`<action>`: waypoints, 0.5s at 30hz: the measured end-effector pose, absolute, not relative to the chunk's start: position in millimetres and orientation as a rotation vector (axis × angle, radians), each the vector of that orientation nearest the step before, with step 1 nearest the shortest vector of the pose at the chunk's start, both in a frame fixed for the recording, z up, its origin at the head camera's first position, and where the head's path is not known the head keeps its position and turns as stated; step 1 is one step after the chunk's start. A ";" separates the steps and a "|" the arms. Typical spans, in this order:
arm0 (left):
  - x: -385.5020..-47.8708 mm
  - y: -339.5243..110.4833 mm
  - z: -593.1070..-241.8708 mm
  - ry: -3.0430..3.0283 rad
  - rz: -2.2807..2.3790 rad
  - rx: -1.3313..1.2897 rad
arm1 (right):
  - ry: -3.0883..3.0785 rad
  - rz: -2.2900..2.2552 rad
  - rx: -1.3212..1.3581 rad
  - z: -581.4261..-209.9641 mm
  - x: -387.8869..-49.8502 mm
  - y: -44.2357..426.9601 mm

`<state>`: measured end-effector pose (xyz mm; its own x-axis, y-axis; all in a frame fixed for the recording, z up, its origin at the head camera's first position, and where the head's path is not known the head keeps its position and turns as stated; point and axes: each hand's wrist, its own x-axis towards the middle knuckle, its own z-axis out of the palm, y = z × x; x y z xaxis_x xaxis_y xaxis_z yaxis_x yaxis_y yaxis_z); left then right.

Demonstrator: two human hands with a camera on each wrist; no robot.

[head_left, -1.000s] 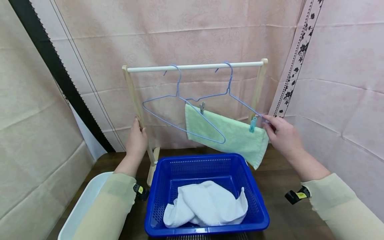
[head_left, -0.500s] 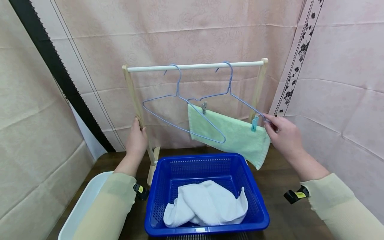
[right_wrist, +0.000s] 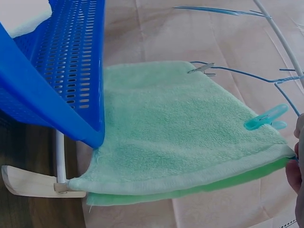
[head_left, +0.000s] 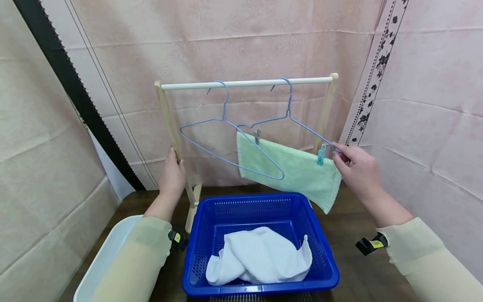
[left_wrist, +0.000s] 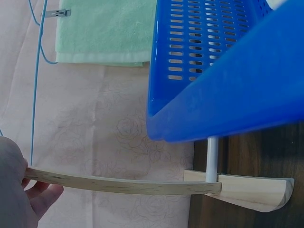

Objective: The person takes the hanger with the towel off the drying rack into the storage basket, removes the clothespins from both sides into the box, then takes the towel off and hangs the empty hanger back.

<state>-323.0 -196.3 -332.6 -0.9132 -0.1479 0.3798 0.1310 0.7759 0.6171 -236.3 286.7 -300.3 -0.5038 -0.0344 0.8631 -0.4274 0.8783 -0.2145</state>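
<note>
My left hand (head_left: pixel 172 176) grips the left wooden post (left_wrist: pixel 118 185) of a small drying rack, its fingers curled round the wood. At the right, my right hand (head_left: pixel 356 170) pinches the end of a blue wire hanger (head_left: pixel 307 129). Over that hanger a light green towel (head_left: pixel 286 170) is folded, sloping down to the right. A grey metal clip (head_left: pixel 257 136) and a teal clothespin (right_wrist: pixel 266 118) fasten the towel's top edge. Another blue hanger (head_left: pixel 202 122) hangs bare on the white rail (head_left: pixel 249 83), left of the first. The right fingertips are partly hidden in the right wrist view.
A blue plastic basket (head_left: pixel 260 289) stands in front of the rack, with a white cloth (head_left: pixel 260 256) crumpled inside. A pale tray (head_left: pixel 102 260) lies at the left under the left forearm. Pink fabric walls (head_left: pixel 264 42) surround the brown table (head_left: pixel 362 243).
The right hand has shifted slightly to the right, and the hanger end and green towel moved with it. The left hand keeps its grip on the post.
</note>
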 end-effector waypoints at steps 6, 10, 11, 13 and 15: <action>-323.9 -196.1 -333.1 -2.551 -0.942 0.009 | -2.025 0.502 0.346 -299.2 -236.8 286.6; -324.0 -195.6 -332.5 -2.537 -0.951 -0.002 | -2.006 0.521 0.341 -297.6 -237.0 286.2; -324.0 -195.7 -332.4 -2.537 -0.950 -0.002 | -2.000 0.528 0.339 -297.1 -237.1 286.0; -324.0 -195.9 -332.5 -2.539 -0.950 0.004 | -1.986 0.544 0.335 -295.7 -237.0 285.2; -324.0 -196.2 -332.6 -2.542 -0.947 0.011 | -1.972 0.566 0.332 -294.0 -236.7 284.2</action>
<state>-324.0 -196.2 -332.6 -0.9095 -0.1522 0.3869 0.1381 0.7673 0.6263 -236.7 284.2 -294.0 -0.4482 0.0128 0.8938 -0.4633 0.8518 -0.2445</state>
